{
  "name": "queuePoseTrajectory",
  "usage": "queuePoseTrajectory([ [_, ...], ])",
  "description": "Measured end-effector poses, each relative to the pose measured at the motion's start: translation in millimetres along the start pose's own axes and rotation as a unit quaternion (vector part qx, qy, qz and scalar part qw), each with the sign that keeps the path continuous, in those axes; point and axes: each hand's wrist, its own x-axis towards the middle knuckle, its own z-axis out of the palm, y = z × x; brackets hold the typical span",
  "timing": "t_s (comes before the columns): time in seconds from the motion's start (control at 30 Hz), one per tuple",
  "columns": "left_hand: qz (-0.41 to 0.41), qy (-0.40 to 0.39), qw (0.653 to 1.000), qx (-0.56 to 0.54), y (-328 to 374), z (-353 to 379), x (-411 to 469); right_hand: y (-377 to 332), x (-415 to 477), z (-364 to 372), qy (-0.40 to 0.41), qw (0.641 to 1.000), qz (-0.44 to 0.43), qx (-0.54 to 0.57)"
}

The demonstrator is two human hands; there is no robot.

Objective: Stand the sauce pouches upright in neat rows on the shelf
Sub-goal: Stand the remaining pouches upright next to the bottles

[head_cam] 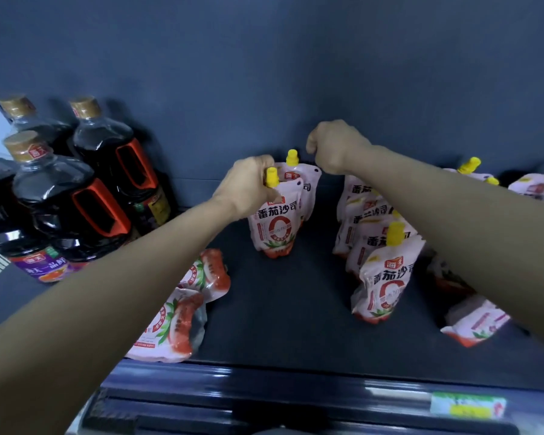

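Note:
Two pink tomato sauce pouches with yellow caps stand one behind the other at mid shelf. My left hand grips the top of the front pouch beside its cap. The back pouch stands free. My right hand hovers curled just right of the back pouch's cap, with nothing seen in it. To the right, a row of several upright pouches runs front to back under my right forearm. Two pouches lie flat at the front left.
Large dark soy sauce bottles with orange handles crowd the left end of the dark shelf. More pouches lie tipped at the right front and back right. A price tag sits on the shelf's front rail.

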Motion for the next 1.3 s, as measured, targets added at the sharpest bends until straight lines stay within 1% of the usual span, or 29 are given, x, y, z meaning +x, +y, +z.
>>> queuePoseTrajectory([
  [0.13,0.017,-0.009,1.0,-0.023,6,10,-1,9,-10,-7,0.016,1.0,0.006,0.009],
  [0.23,0.015,-0.016,1.0,0.007,-1,10,-4,12,-15,-9,0.024,1.0,0.005,0.019],
  [0.3,0.003,-0.003,1.0,0.025,-5,9,-5,11,-18,-10,0.025,0.999,-0.004,0.021],
  [0.4,-0.011,0.013,1.0,0.013,-4,6,-11,5,-23,-12,0.03,0.999,-0.031,0.014],
  [0.5,-0.002,0.042,0.999,0.007,2,-3,-21,-4,-28,-16,0.037,0.997,-0.069,-0.011],
  [0.6,0.034,0.094,0.992,0.081,8,-19,-36,-18,-35,-22,0.043,0.99,-0.119,-0.055],
  [0.7,0.06,0.145,0.975,0.155,17,-40,-58,-36,-41,-31,0.048,0.979,-0.174,-0.097],
  [0.83,0.054,0.211,0.945,0.243,28,-68,-89,-68,-47,-42,0.054,0.959,-0.256,-0.114],
  [0.97,0.018,0.269,0.915,0.301,36,-88,-125,-103,-58,-45,0.051,0.938,-0.329,-0.1],
  [1.07,-0.034,0.284,0.906,0.312,33,-93,-151,-126,-70,-38,0.037,0.921,-0.379,-0.082],
  [1.17,-0.106,0.285,0.906,0.293,20,-88,-176,-144,-79,-21,0.003,0.907,-0.415,-0.074],
  [1.3,-0.222,0.262,0.911,0.228,-6,-72,-207,-163,-85,13,-0.06,0.891,-0.443,-0.081],
])
